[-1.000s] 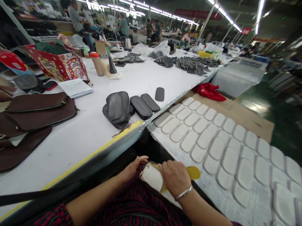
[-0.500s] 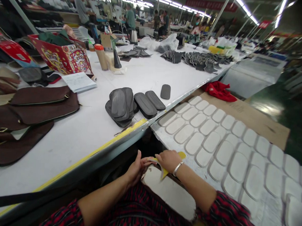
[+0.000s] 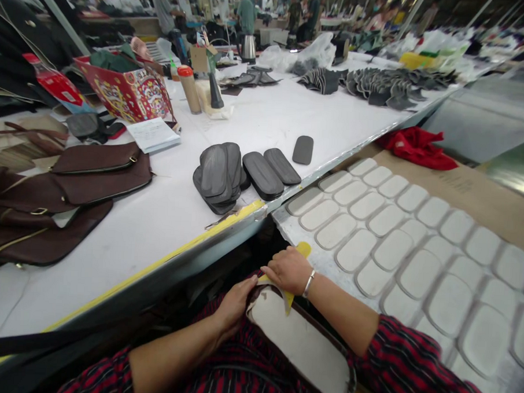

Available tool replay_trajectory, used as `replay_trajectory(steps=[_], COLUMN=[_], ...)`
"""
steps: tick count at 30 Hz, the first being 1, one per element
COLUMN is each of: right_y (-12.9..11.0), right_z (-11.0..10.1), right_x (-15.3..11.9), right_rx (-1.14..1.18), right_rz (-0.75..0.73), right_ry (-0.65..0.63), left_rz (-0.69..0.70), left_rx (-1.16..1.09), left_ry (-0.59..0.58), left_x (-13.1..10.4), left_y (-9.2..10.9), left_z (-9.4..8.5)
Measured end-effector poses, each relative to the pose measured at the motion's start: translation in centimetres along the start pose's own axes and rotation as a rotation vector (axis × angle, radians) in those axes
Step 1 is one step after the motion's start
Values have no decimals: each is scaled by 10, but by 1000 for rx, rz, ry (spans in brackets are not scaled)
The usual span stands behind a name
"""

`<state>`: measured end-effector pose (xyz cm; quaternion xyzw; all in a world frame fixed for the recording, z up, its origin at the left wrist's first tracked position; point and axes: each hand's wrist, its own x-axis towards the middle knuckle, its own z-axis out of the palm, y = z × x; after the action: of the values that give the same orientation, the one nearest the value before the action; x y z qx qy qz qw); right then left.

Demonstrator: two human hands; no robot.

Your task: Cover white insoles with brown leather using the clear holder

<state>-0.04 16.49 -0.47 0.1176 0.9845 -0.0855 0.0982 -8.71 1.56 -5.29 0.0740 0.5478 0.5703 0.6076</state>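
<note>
A long white oblong piece [image 3: 302, 331] with rounded ends and a dark brown rim rests across my lap. My right hand [image 3: 288, 270] is closed around a flat yellow scraper-like tool [image 3: 303, 249]. The tool's rounded end sticks out above the fist, and its wide, pale-edged end lies over the piece's upper left end. My left hand [image 3: 235, 299] is closed at that same end, its fingertips by the rim and the tool's left corner. Its fingers are partly hidden, but it seems to grip the piece's rim.
On my right, a board [image 3: 282, 220] carries rows of white oblong pads [image 3: 357, 250]. Dark grey oblong pads [image 3: 215, 171] are stacked on the white table [image 3: 165, 233], beside brown leather bag parts [image 3: 102, 172]. Red cloth [image 3: 416, 146] lies behind the board.
My left hand's raised thumb has come down, and the hand has closed in at the piece's end. My right hand still holds the yellow tool. The camera view has tilted down and shifted left.
</note>
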Motion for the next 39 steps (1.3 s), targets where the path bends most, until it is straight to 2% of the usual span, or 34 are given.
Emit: replay_trajectory(steps=[6,14,18,21,27,32,39], right_y=[2,2,2,4,8,9,6], right_z=[5,15,15,13,12,13,19], right_x=[-3,-10,-12,-12,-9,-9,-18], right_rx=[46,110,103,85,96,113,139], right_rz=[-5,31,22,-32,-131,-143,-108], right_ry=[41,79,91,90,77,74,97], left_rz=[-21,27,28,49,122,149,204], left_rx=[-1,135,94,99,300,376,503], left_ry=[96,257,202,204,225,227,1], left_x=[-2,-2,-4,-7,-11,-14,-20], left_y=[-2,-4,-4,-5,-11,-8,9], left_z=[5,8,10,10,7,8,16])
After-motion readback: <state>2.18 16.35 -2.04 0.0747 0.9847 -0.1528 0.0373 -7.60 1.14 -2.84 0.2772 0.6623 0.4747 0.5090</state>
